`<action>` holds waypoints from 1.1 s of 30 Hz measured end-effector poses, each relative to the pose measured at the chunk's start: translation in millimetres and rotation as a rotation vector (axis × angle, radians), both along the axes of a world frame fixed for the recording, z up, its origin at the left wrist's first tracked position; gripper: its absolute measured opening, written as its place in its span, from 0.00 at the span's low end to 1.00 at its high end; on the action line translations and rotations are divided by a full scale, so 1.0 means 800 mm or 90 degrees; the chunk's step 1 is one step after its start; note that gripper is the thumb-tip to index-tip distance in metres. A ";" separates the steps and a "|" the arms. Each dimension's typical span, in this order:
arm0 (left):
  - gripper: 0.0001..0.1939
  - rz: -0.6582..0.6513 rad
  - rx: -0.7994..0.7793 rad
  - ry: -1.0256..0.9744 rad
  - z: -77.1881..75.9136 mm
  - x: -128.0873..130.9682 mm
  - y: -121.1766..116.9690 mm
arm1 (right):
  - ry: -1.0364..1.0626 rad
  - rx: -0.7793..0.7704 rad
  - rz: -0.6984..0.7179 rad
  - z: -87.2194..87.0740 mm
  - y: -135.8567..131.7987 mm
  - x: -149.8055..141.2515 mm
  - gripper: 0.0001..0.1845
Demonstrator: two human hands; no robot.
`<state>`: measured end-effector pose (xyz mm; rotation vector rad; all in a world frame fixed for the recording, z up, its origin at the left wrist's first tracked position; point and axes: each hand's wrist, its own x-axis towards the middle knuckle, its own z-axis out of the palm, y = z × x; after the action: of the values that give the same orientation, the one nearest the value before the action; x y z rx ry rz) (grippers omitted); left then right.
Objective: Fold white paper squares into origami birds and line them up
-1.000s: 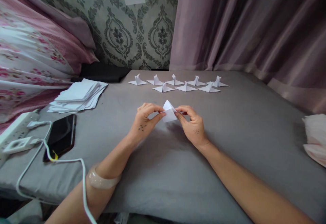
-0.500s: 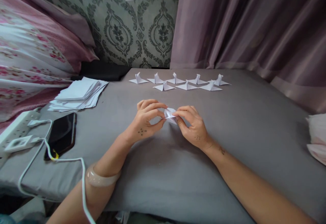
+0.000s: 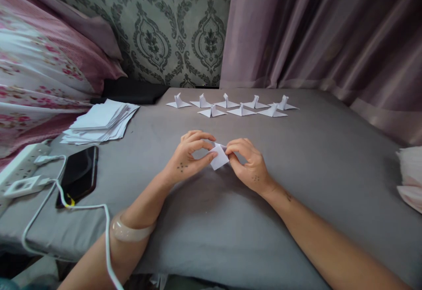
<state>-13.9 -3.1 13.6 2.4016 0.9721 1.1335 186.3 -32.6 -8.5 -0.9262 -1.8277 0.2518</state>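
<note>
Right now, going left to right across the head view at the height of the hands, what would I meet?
White plastic power strip, black rectangular smartphone, bare left hand, small folded piece of white paper, bare right hand, crumpled pale pink-and-white cloth.

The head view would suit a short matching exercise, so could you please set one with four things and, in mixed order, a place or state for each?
Things:
1. Folded paper
2. Phone
3. Bracelet
4. Paper stack

Places or states:
A. Around the left forearm
B. Loosely piled, beyond the dark screen
C. Held between the left hand and the right hand
D. Lying flat beside the power strip

Right pairs: 1-C, 2-D, 3-A, 4-B
</note>
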 end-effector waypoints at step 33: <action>0.05 0.076 0.007 -0.172 -0.011 0.021 -0.011 | 0.091 0.069 -0.134 0.001 -0.009 -0.019 0.05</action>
<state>2.5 -11.8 4.8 2.1483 1.0296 1.4638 171.2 -39.6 -7.3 -0.9903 -1.5833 0.0844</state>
